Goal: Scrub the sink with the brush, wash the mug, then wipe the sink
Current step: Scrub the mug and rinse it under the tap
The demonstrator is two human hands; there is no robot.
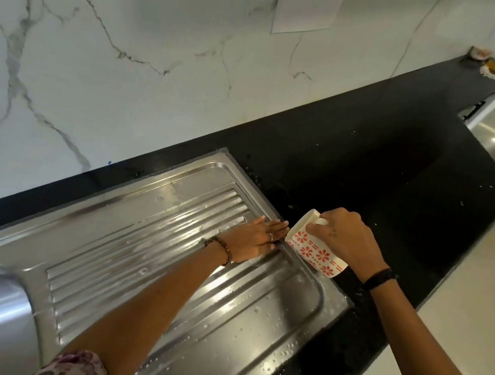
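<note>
One mug [315, 247], tilted, is gripped by the right hand [343, 240]. The left hand [254, 240] lies flat on the sink [139, 255], its fingers [275, 226] straight and together, just beside the mug.

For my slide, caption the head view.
Right hand tilts the patterned mug while left hand presses flat on the wet drainboard.

A white ceramic mug [316, 250] is patterned with red flowers and dashes. The ribbed steel sink drainboard [171, 249] is seen in silver-grey, the stone surface [396, 173] in black, the marble wall [132, 51] in white with grey veins.
</note>
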